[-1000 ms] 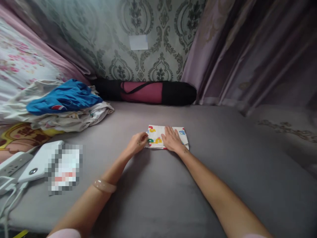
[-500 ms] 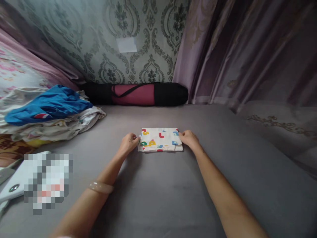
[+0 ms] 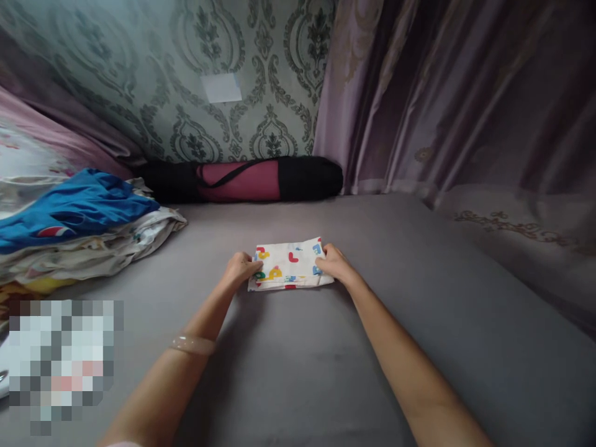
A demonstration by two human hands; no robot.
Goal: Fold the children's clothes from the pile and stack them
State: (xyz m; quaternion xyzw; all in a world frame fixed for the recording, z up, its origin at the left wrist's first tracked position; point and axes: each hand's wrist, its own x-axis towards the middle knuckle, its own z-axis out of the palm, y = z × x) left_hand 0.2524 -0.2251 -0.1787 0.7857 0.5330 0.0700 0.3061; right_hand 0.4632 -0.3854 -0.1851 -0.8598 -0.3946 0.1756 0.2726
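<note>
A folded white cloth (image 3: 289,264) with red, yellow, green and blue prints is held between my two hands over the grey sheet (image 3: 298,354). My left hand (image 3: 241,268) grips its left edge, thumb on top and the other fingers tucked out of sight. On the opposite side my right hand (image 3: 336,264) pinches the right edge, also with the thumb above. The cloth's right far corner looks slightly raised. Its layered edges show along the near side. A pale bangle circles my left wrist.
A pile of clothes with a blue garment (image 3: 79,205) on top lies at the left. Against the patterned wall rests a long black and maroon bag (image 3: 242,180). Purple curtains (image 3: 419,93) hang on the right. Something blurred out (image 3: 65,360) lies at the near left.
Both hands have closed on the cloth's side edges, with the thumbs now on top. The cloth's right side has tilted up a little. The whole view has shifted slightly.
</note>
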